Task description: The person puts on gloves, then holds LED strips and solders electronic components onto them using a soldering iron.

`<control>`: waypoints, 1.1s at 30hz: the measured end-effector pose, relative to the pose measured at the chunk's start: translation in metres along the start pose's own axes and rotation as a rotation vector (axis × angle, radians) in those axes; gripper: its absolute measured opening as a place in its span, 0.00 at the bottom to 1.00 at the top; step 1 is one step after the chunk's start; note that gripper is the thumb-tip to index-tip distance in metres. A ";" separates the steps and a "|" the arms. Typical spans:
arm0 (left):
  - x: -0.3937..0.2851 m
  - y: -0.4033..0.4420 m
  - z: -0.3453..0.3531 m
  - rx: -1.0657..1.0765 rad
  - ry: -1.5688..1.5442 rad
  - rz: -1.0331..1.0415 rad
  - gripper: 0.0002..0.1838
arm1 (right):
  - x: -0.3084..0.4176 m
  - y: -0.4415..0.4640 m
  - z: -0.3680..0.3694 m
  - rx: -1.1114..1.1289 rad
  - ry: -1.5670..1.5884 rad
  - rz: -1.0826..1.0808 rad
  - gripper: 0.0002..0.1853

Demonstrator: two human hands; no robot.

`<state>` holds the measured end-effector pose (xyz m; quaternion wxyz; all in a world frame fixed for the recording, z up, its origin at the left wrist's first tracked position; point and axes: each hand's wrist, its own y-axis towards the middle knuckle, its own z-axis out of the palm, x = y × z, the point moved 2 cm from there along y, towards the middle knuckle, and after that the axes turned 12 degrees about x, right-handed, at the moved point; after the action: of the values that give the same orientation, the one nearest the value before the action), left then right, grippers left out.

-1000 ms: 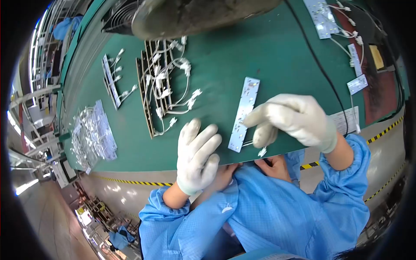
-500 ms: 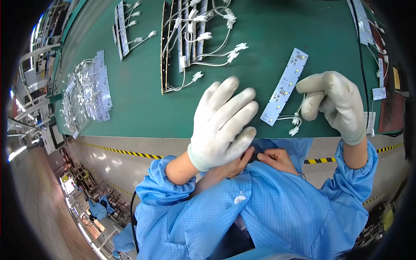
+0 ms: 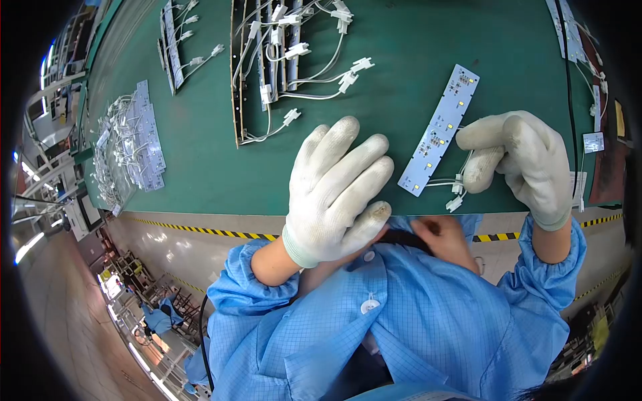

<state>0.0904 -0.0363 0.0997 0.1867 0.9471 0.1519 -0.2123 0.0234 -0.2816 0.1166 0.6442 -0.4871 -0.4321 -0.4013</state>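
head view: the led strip board (image 3: 439,130) lies tilted on the green mat (image 3: 214,167), between the gloved hands. the left hand (image 3: 338,190) is palm down, fingers slightly spread, gripping nothing. the right hand (image 3: 531,160) curls index finger and thumb beside the board; whether they pinch a lead cannot be told. recommended handling: support the board by its edges; avoid straining the leads at the white connectors (image 3: 456,200).
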 end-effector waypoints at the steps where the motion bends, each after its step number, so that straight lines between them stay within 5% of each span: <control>1: 0.000 0.000 0.000 0.003 0.001 -0.002 0.22 | -0.001 0.000 0.001 -0.009 0.011 0.010 0.28; 23: -0.014 0.000 -0.007 -0.078 0.140 -0.034 0.24 | 0.004 -0.008 0.011 0.031 0.145 -0.052 0.29; 28: -0.018 -0.006 -0.012 -0.169 0.139 -0.060 0.29 | 0.020 -0.016 0.028 -0.067 -0.027 -0.162 0.29; 29: -0.023 -0.001 -0.020 -0.066 0.135 -0.122 0.29 | 0.016 -0.018 0.033 -0.102 -0.046 -0.218 0.28; 33: -0.024 -0.010 -0.005 -0.227 0.194 -0.094 0.24 | 0.006 -0.027 0.044 -0.056 -0.123 -0.389 0.26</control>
<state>0.0676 -0.0301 0.1116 0.2670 0.9278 0.2365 -0.1096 -0.0072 -0.2447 0.1364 0.5130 -0.4360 -0.5452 -0.4995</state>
